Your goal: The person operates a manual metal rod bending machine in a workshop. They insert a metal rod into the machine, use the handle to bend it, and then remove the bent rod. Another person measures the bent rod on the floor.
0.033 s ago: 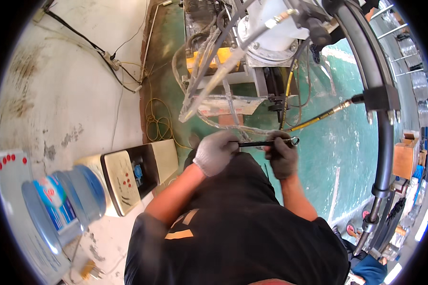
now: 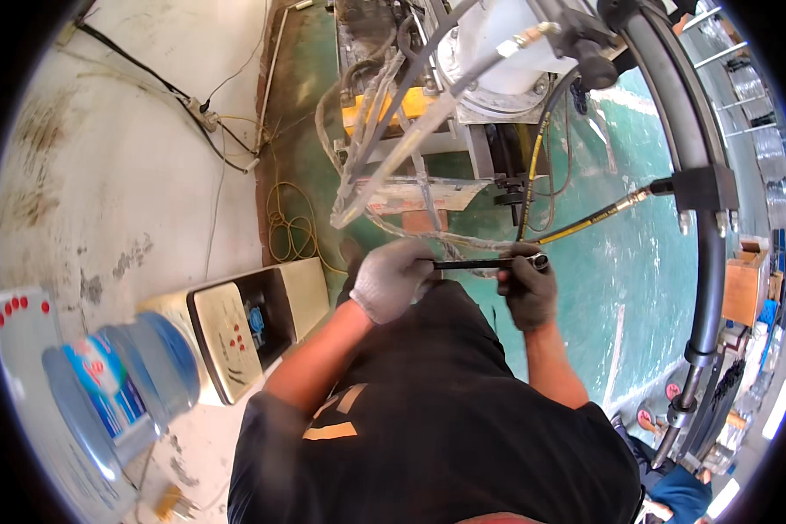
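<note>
A dark wrench [image 2: 473, 264] lies level between my two gloved hands, in front of my body. My left hand [image 2: 391, 281], in a pale grey glove, is closed round its left end and hides that end. My right hand [image 2: 529, 288], in a darker, soiled glove, grips the wrench near its shiny ring end [image 2: 541, 261], which shows beside the fingers. Just beyond the hands runs a plastic-wrapped hose [image 2: 445, 236].
Hydraulic machinery with a yellow block [image 2: 417, 106] and hoses stands ahead. A black cylinder [image 2: 706, 279] rises on my right. At left are a cream water dispenser [image 2: 227, 336] and a blue water bottle [image 2: 122, 375]. A yellow cable [image 2: 290, 229] lies coiled by the wall.
My right hand has shifted slightly right along the wrench, toward the ring end, and covers more of it. My left hand keeps its hold. The whole view has moved a little.
</note>
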Demonstrator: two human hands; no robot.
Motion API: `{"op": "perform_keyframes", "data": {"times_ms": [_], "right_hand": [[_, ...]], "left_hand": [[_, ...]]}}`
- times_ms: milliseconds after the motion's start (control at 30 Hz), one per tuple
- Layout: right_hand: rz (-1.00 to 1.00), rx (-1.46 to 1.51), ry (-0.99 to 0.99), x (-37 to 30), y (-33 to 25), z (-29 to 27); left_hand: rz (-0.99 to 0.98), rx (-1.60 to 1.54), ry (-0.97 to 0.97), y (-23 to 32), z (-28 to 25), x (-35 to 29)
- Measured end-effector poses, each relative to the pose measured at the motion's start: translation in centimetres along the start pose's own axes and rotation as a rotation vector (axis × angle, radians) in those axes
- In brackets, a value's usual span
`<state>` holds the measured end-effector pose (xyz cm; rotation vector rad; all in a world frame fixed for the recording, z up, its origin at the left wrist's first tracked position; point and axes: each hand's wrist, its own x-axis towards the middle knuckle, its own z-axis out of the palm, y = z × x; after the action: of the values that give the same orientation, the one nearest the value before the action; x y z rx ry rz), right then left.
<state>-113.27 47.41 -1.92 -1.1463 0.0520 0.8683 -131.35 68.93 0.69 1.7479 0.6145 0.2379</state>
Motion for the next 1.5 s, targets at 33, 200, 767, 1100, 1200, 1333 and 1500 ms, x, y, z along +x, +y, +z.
{"op": "perform_keyframes", "data": {"times_ms": [33,200,767,1100,1200,1333,1500], "right_hand": [[0.017,-0.085,-0.026,0.5,-1.2,0.4],[0.249,-0.875,-0.103,2.1,-4.3,8.0],[0.12,-2.128,0.093,36.2,-2.5,15.4],[0.196,-2.35,-0.029,50.9,-2.3,17.5],[0.165,-2.382,-0.058,52.3,-1.7,16.6],[0.234,-2.384,-0.087,52.9,-1.1,17.5],[0.257,-2.398,-0.09,53.4,0.1,17.2]], "left_hand": [[0.137,0.096,0.019,-1.6,-1.9,1.0],[0.262,0.336,-0.235,-3.9,-9.4,7.3],[-0.349,-0.077,0.185,-16.4,-23.4,16.8],[-0.578,-0.053,0.202,-21.0,-22.2,14.7],[-0.579,-0.061,0.217,-22.2,-22.3,14.6],[-0.601,-0.113,0.261,-23.4,-22.6,15.7],[-0.584,-0.131,0.28,-24.0,-23.0,16.8]]}}
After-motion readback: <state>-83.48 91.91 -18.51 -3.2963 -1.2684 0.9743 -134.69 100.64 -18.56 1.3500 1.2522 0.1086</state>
